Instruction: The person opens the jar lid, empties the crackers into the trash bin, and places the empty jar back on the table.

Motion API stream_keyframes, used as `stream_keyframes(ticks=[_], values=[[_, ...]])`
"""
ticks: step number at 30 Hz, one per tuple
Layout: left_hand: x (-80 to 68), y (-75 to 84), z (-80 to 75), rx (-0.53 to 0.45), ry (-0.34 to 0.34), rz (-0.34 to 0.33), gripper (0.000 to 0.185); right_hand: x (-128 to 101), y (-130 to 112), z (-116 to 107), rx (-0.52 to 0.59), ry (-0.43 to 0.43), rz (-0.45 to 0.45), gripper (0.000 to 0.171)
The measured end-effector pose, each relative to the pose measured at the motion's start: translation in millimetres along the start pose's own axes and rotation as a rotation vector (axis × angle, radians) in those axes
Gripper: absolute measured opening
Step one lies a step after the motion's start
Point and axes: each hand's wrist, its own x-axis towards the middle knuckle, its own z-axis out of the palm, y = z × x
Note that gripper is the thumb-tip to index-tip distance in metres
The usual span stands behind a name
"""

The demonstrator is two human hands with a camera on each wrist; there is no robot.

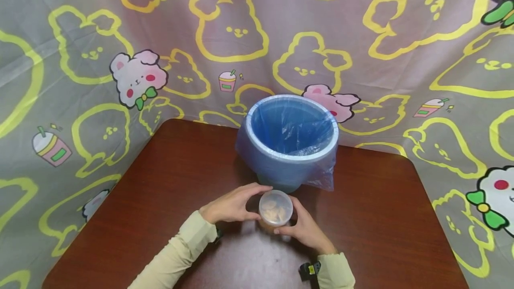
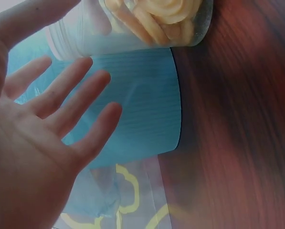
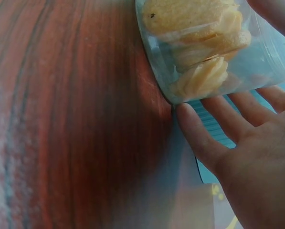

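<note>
Currently both hands bracket a small clear lidded jar [image 1: 275,208] standing on the counter [image 1: 168,182]. Left hand [image 1: 232,205] sits at the jar's left side, fingers spread and fairly straight in the left wrist view [image 2: 61,100], thumb reaching toward the jar [image 2: 147,24]; can't tell for sure whether the fingertips actually touch it. Right hand [image 1: 306,230] cups the jar from the right and near side, fingers [image 3: 237,119] relaxed and extended under the jar wall [image 3: 204,52], touching or just beside it. No pinch visible on either side.

Jar holds pale round chips [image 3: 190,28], stacked. It stands upright between the two hands.

Just beyond the hands, close behind the jar: a blue bin [image 1: 291,142] lined with a blue plastic bag [image 1: 321,171], bag folded over the rim. Bin wall fills the background past the left fingers [image 2: 142,105]. A cartoon-print cloth [image 1: 100,57] backs and flanks the counter.
</note>
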Motion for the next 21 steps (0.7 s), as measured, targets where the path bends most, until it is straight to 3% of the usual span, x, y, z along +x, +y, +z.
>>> stream_keyframes(ticks=[2,9,21], values=[[-0.4,-0.2,0.2,-0.013,0.001,-0.012,0.075,0,1,0,-0.009,-0.005,-0.01,0.092],[-1.2,-0.6,0.2,-0.033,0.021,-0.029,0.077,-5,-34,-4,-0.008,-0.037,0.002,0.09],[1.7,0.1,1.1,-0.037,0.022,-0.029,0.081,-5,-35,-3,-0.03,-0.017,-0.029,0.089]])
